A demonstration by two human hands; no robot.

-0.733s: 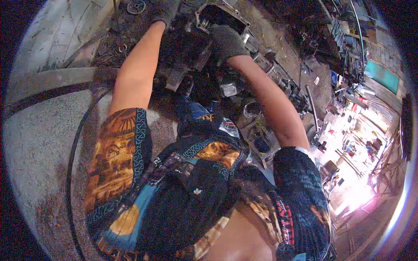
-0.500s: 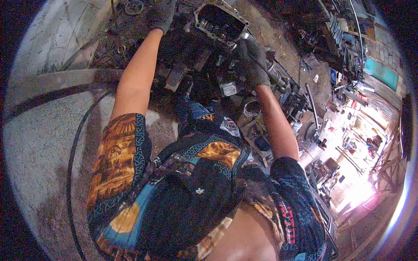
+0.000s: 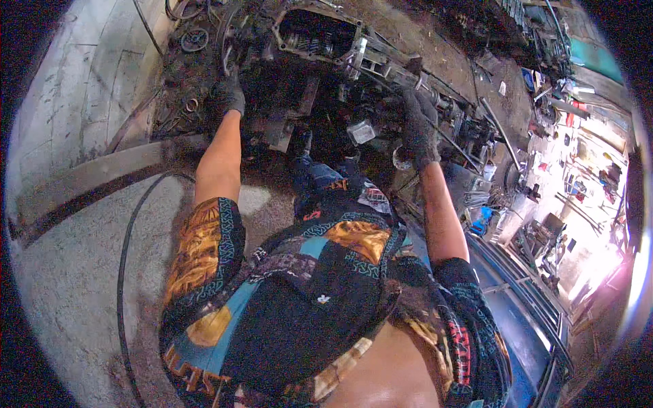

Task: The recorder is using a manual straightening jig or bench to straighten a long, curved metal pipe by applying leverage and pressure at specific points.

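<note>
Both my hands wear dark grey work gloves. In my right hand (image 3: pixel 420 129) is a long thin metal rod (image 3: pixel 457 144), which slants from near the housing down to the right. My left hand (image 3: pixel 226 96) is at the lower edge of a dark round metal rim (image 3: pixel 228 49); its fingers blend into the shadow, so their grip is hard to make out. Between and beyond my hands lies an open metal gearbox housing (image 3: pixel 280 41), greasy, with gears (image 3: pixel 316 46) showing inside. Bare metal shaft parts (image 3: pixel 381 64) extend from its right side.
A small clear plastic container (image 3: pixel 361 132) sits below the housing, beside a block (image 3: pixel 279 134). Rings (image 3: pixel 190 106) and a small wheel (image 3: pixel 194 40) lie at the left. A black hose (image 3: pixel 124 272) crosses the concrete floor (image 3: pixel 75 285). Blue metal frames (image 3: pixel 507 313) stand at the right.
My left hand has come down from the housing's left side toward me. My right hand has moved right and nearer, the rod moving with it. The whole view has shifted slightly.
</note>
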